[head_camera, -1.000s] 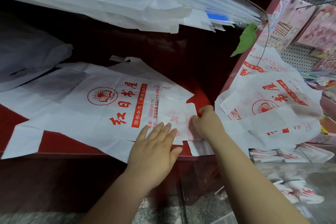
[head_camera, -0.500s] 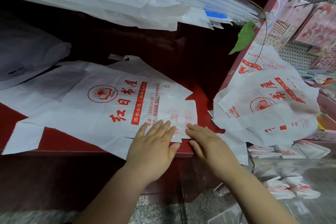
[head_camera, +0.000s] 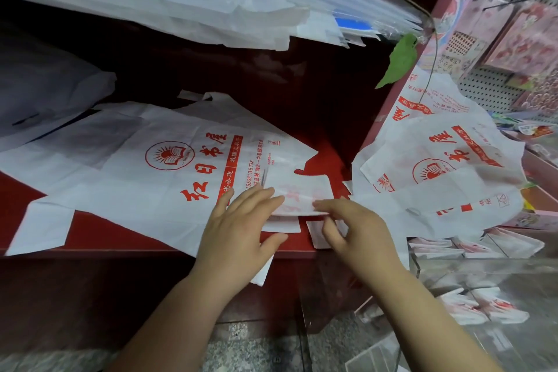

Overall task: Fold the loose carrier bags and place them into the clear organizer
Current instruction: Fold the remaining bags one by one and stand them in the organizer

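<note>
Both hands work a small folded bag (head_camera: 302, 190) on the red worktop (head_camera: 90, 235).
The left hand (head_camera: 241, 229) lies flat, its grip apart, straight fingers pressing the folded bag's left end. The right hand (head_camera: 359, 229) touches the bag's near edge with its forefinger, thumb just below; I cannot tell if this grip pinches. The folded bag rests on a flat printed carrier bag (head_camera: 169, 178). Loose bags (head_camera: 437, 184) heap to the right, above the clear organizer (head_camera: 531, 278).

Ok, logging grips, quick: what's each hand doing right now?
Left hand: open, pressing flat on the folded bag.
Right hand: pinching that bag's edge.
</note>
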A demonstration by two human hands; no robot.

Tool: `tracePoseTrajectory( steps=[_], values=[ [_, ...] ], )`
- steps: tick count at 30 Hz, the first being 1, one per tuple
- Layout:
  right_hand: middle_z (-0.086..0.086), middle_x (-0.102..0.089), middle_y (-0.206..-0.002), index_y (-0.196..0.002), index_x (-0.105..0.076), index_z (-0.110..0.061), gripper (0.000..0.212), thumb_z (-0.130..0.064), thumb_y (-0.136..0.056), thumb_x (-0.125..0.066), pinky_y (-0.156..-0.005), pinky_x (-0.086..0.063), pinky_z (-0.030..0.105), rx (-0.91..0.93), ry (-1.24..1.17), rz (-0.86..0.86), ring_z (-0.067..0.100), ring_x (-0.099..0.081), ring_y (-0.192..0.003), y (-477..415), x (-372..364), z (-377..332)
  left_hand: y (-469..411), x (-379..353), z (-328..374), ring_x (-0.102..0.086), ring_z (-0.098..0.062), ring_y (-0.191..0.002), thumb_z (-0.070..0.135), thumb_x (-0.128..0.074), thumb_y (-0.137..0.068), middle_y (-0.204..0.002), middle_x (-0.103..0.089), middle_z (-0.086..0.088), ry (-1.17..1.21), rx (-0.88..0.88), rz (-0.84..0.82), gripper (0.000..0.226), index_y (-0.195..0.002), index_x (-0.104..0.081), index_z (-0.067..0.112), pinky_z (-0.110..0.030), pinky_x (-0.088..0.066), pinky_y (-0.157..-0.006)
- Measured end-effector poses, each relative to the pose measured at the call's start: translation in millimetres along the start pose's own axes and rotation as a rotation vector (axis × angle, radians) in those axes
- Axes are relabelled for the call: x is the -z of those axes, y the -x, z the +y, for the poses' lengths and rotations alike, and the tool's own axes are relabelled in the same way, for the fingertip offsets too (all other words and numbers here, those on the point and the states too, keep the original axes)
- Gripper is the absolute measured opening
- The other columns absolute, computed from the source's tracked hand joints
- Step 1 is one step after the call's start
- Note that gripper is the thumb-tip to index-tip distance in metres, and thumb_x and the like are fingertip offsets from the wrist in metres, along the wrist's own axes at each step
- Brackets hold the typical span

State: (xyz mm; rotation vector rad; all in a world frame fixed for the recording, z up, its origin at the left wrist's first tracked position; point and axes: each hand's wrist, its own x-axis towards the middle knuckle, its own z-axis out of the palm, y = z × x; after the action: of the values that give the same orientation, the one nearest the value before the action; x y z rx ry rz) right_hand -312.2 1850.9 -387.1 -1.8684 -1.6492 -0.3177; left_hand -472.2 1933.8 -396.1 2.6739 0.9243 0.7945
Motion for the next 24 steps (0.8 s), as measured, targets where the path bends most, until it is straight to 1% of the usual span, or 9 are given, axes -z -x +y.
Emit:
tracePoseTrajectory(
  steps=[3, 6, 8, 10, 12, 14, 17, 20, 24],
  values=[
    [0.0, -0.072, -0.093, -0.089, -0.071, -0.009, 0.033, -0.025, -0.078, -0.044, -0.089, -0.036, 0.001, -0.032, -0.261, -0.038, 0.007, -0.059, -0.094, 19.1, 3.2, -3.1, 4.5, -0.4, -6.3, -0.064, -0.015, -0.101, 0.041, -0.059, -0.065, -0.096, -0.072, 0.007, 0.039, -0.054, 0.065, 0.032, -0.089, -0.073, 0.024, -0.042, -0.035, -0.089],
    [-0.018, -0.067, -0.098, -0.089, -0.068, -0.024, 0.028, -0.028, -0.078, -0.043, -0.095, -0.036, 0.007, -0.1, -0.467, -0.099, -0.005, -0.058, -0.102, 31.5, 4.4, -2.0, 9.2, -2.1, -10.3, -0.049, -0.007, -0.109, 0.042, -0.055, -0.07, -0.086, -0.072, 0.014, 0.175, -0.139, 0.073, 0.024, -0.077, -0.073, 0.027, -0.041, -0.031, -0.094],
    [-0.027, -0.064, -0.098, -0.087, -0.064, -0.034, 0.023, -0.031, -0.076, -0.044, -0.099, -0.03, 0.006, -0.122, -0.469, -0.128, -0.009, -0.055, -0.106, 36.1, 6.2, -0.9, 12.1, -3.4, -8.9, -0.044, -0.007, -0.11, 0.042, -0.048, -0.073, -0.08, -0.072, 0.015, 0.198, -0.161, 0.098, 0.029, -0.074, -0.072, 0.026, -0.022, -0.04, -0.095],
    [-0.028, -0.06, -0.1, -0.087, -0.063, -0.036, 0.021, -0.036, -0.073, -0.046, -0.096, -0.025, 0.0, -0.156, -0.423, -0.159, -0.015, -0.052, -0.104, 39.7, 8.3, -1.3, 12.6, 1.5, -5.0, -0.045, -0.008, -0.102, 0.039, -0.055, -0.071, -0.072, -0.07, 0.015, 0.164, -0.171, 0.126, 0.021, -0.071, -0.071, 0.025, -0.013, -0.042, -0.083],
    [-0.028, -0.062, -0.092, -0.086, -0.058, -0.043, 0.018, -0.042, -0.071, -0.048, -0.086, -0.03, -0.002, -0.205, -0.416, -0.158, -0.016, -0.052, -0.097, 40.1, 10.3, -3.1, 11.7, 4.7, -2.8, -0.049, -0.003, -0.088, 0.035, -0.061, -0.076, -0.074, -0.069, 0.013, 0.223, -0.059, 0.084, 0.014, -0.076, -0.071, 0.024, -0.009, -0.043, -0.076],
    [-0.023, -0.065, -0.076, -0.079, -0.057, -0.04, 0.004, -0.04, -0.075, -0.057, -0.071, -0.039, 0.005, -0.289, -0.449, -0.098, -0.009, -0.057, -0.08, 37.3, 9.7, -7.4, 11.6, 5.9, -0.8, -0.053, 0.001, -0.08, 0.053, -0.053, -0.077, -0.078, -0.066, 0.011, 0.36, 0.098, -0.006, 0.034, -0.08, -0.067, 0.022, -0.013, -0.041, -0.074],
    [-0.017, -0.056, -0.055, -0.059, -0.051, -0.027, 0.032, -0.011, -0.084, -0.064, -0.052, -0.034, 0.012, -0.426, -0.488, 0.03, -0.001, -0.047, -0.053, 33.4, 1.4, -8.0, 6.7, 1.3, 1.3, -0.056, -0.002, -0.072, 0.036, -0.062, -0.083, -0.071, -0.06, 0.013, 0.453, 0.276, 0.035, 0.019, -0.073, -0.053, 0.022, -0.011, -0.038, -0.064],
    [-0.01, -0.053, -0.05, -0.06, -0.052, -0.021, 0.029, -0.006, -0.082, -0.062, -0.051, -0.034, 0.014, -0.572, -0.496, 0.115, 0.002, -0.046, -0.051, 23.0, -2.8, -13.7, 0.8, -2.1, 8.0, -0.052, -0.007, -0.072, 0.026, -0.063, -0.084, -0.069, -0.053, 0.016, 0.431, 0.397, 0.123, 0.01, -0.082, -0.053, 0.026, -0.007, -0.033, -0.06],
    [-0.005, -0.047, -0.051, -0.062, -0.051, -0.021, 0.027, -0.005, -0.081, -0.06, -0.052, -0.035, 0.014, -0.653, -0.482, 0.147, 0.007, -0.044, -0.051, 9.6, -5.6, -17.0, -5.8, -4.3, 13.1, -0.058, -0.016, -0.084, 0.031, -0.058, -0.087, -0.081, -0.055, 0.009, 0.325, 0.453, 0.158, 0.021, -0.103, -0.059, 0.017, -0.022, -0.042, -0.067]
  ],
)
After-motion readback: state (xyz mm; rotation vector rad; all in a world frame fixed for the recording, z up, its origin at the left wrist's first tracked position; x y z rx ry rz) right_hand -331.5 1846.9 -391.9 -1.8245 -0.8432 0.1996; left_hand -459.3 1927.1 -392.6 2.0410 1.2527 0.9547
